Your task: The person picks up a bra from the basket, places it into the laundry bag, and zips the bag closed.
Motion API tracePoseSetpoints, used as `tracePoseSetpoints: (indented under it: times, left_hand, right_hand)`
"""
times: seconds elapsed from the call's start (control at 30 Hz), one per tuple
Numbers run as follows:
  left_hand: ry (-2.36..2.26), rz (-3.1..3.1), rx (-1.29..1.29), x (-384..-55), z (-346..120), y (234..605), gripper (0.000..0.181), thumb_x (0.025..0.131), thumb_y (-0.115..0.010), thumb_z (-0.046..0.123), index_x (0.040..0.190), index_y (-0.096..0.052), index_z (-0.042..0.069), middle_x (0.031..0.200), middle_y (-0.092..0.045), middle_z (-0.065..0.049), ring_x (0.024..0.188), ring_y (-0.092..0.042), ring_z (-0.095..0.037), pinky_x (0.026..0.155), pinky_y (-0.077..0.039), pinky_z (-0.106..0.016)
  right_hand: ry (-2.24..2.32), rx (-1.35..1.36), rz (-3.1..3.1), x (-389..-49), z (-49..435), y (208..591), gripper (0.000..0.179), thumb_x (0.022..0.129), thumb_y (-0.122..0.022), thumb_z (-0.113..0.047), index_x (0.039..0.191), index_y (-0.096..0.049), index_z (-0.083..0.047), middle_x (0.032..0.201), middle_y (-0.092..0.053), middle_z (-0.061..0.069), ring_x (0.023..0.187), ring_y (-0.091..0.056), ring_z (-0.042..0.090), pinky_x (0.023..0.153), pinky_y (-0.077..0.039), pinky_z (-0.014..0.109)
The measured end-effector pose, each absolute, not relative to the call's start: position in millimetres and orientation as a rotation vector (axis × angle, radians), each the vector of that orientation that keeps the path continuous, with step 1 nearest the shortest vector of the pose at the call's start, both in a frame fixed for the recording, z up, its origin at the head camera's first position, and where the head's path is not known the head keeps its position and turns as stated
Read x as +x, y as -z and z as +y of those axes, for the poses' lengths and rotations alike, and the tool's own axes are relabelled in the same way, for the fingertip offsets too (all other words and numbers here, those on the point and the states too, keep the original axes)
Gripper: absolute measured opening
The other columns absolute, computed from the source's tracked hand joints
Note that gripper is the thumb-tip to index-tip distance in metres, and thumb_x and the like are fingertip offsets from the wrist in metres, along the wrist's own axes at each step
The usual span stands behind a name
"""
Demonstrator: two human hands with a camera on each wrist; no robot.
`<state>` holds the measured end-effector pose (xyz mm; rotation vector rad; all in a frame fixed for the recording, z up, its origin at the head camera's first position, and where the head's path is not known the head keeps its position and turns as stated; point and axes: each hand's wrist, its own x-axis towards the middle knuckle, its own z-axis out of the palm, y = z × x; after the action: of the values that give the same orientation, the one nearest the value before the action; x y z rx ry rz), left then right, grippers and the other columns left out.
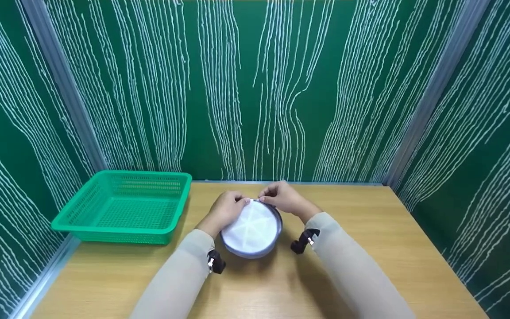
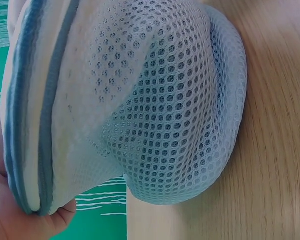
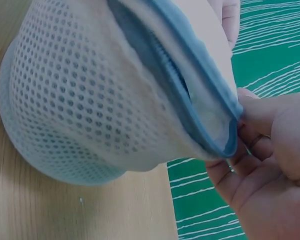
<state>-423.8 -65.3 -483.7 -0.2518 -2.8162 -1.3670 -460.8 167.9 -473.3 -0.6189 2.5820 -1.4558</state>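
A round mesh laundry bag [image 1: 250, 228] with a white top and blue-grey trim stands on the table between both hands. Its honeycomb mesh side [image 2: 175, 105] bulges outward in the left wrist view. At the far left of its rim, the left hand [image 1: 227, 208] pinches the edge between thumb and fingers. Close beside it, the right hand [image 1: 285, 197] pinches the blue trim at the far edge. The right wrist view shows a zipper [image 3: 170, 65] along the rim, partly parted near the right hand's fingertips. A zipper pull is hidden from sight.
A green plastic basket [image 1: 177, 217] with slotted walls stands at the left of the wooden table [image 1: 370, 235]. Green panels [image 1: 326, 53] with white wavy lines enclose the back and sides, joined by grey metal posts [image 1: 436, 88].
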Motion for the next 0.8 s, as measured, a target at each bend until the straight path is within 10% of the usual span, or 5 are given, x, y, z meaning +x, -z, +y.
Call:
tracePoseSetpoints:
  times: [0.8]
  left_hand:
    - [1.526, -2.722, 0.091, -420.3, -72.4, 489.4, 0.033, 0.12, -0.057, 0.03, 0.13, -0.079, 0.007, 0.13, -0.077, -0.012, 0.119, -0.069, -0.027, 0.112, -0.059, -0.05]
  right_hand:
    - [1.419, -0.591, 2.726, -453.0, 184.5, 483.4, 0.013, 0.109, -0.071, 0.0, 0.107, -0.084, -0.003, 0.103, -0.082, 0.011, 0.094, -0.076, 0.024, 0.08, -0.067, 0.032]
